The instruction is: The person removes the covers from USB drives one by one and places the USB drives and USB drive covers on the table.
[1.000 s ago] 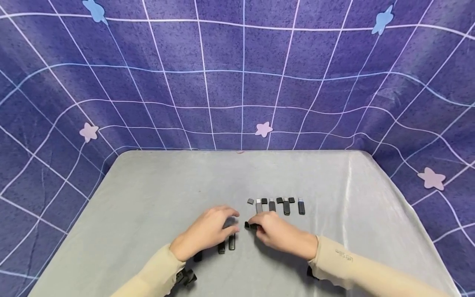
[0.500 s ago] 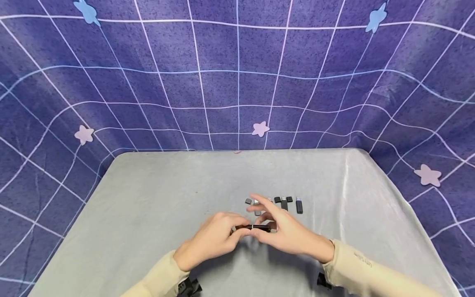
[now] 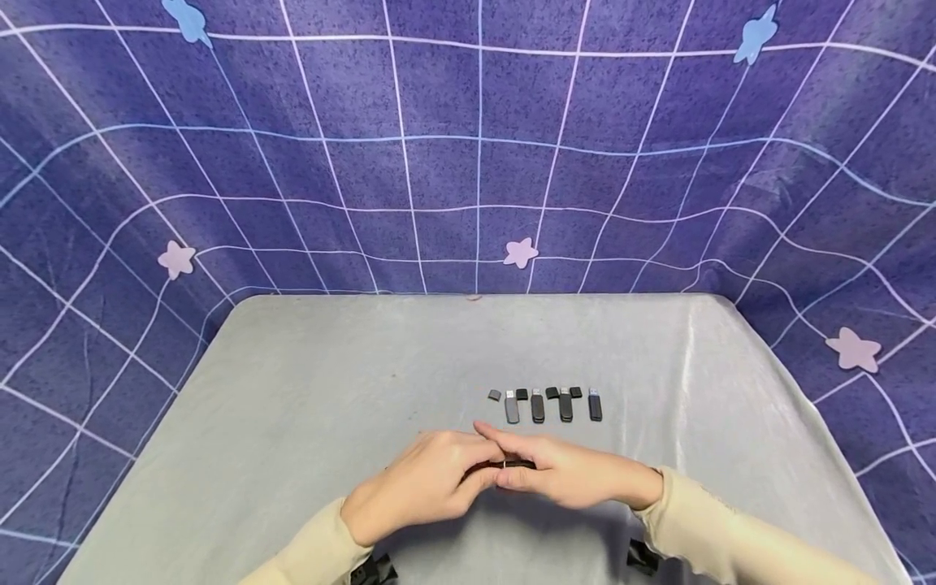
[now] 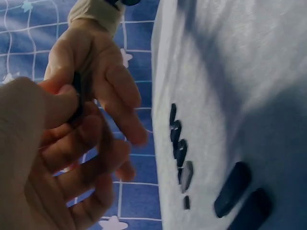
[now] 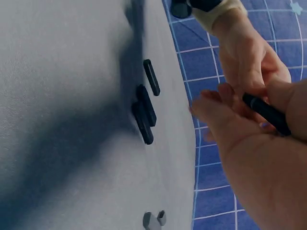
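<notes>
Between the two hands, which meet over the near half of the table, a black stick [image 3: 522,464] is held lengthwise from side to side. The left hand [image 3: 427,479] pinches its left end between thumb and fingers; the right hand [image 3: 574,471] pinches its right end likewise. A narrow pale band crosses the stick where the thumbs come together; whether it marks a joint cannot be determined. One finger of the right hand extends past the left fingertips.

Beyond the grip and to its right, a row rests on the grey cloth [image 3: 329,366]. Nearest the left is a grey USB stick [image 3: 512,409], followed by a first black USB stick [image 3: 538,408], a second black USB stick [image 3: 566,408] and a third black USB stick [image 3: 595,409] with a blue connector. All connectors point away from the grip. A small grey cap [image 3: 494,395] lies left of the row; three small black caps [image 3: 522,394] occupy the gaps between neighbouring sticks, at the connector end.

Apart from the grip, the right wrist view records three loose black sticks [image 5: 152,78] on the same cloth, roughly parallel, two of them close alongside. Whether those two touch cannot be told.
</notes>
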A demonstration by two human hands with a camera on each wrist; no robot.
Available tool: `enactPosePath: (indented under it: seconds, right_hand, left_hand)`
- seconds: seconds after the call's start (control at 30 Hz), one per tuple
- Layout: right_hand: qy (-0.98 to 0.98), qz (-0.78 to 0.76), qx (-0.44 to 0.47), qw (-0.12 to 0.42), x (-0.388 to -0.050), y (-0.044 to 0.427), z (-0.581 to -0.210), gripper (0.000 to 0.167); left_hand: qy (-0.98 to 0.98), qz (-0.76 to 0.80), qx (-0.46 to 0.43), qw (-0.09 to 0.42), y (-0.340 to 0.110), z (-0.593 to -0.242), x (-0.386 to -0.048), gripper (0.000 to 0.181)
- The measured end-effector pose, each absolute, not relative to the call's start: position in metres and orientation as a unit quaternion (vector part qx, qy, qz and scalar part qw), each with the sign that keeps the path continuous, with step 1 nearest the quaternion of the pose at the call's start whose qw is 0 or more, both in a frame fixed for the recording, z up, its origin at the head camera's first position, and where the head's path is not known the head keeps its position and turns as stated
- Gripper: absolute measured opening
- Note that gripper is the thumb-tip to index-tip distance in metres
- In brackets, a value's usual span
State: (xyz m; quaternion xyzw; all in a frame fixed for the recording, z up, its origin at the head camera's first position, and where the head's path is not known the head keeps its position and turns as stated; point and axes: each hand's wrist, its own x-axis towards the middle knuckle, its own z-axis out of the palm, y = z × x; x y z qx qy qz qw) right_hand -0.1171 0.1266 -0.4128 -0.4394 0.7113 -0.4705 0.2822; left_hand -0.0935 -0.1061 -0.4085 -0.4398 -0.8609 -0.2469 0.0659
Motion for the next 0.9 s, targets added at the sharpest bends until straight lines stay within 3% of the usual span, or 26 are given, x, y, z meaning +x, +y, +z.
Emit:
enactPosePath:
  seconds: [0.17, 0.23, 0.57, 0.67, 0.9]
  right_hand:
    - [0.614, -0.551, -0.395, 0.405, -0.116, 0.132, -0.419, 0.043]
    - [0.584, -0.575, -0.359, 0.446, -0.115, 0.134, -0.420, 0.043]
    - [0.566, -0.574, -0.357, 0.472, -0.109, 0.143, -0.417, 0.042]
    - [0.573, -0.575, -0.362, 0.458, -0.108, 0.145, -0.417, 0.041]
    - [0.650, -0.565, -0.418, 0.291, -0.109, 0.139, -0.416, 0.044]
  left_hand:
    - [-0.846, -0.255, -0.460, 0.092, -0.108, -0.411, -0.091, 0.014]
    - [-0.844, -0.250, -0.464, 0.101, -0.109, -0.410, -0.090, 0.015]
    - [-0.823, -0.262, -0.502, 0.051, -0.106, -0.408, -0.096, 0.018]
    - [-0.821, -0.273, -0.499, 0.047, -0.105, -0.410, -0.097, 0.016]
    - [-0.821, -0.308, -0.479, 0.048, -0.103, -0.417, -0.102, 0.011]
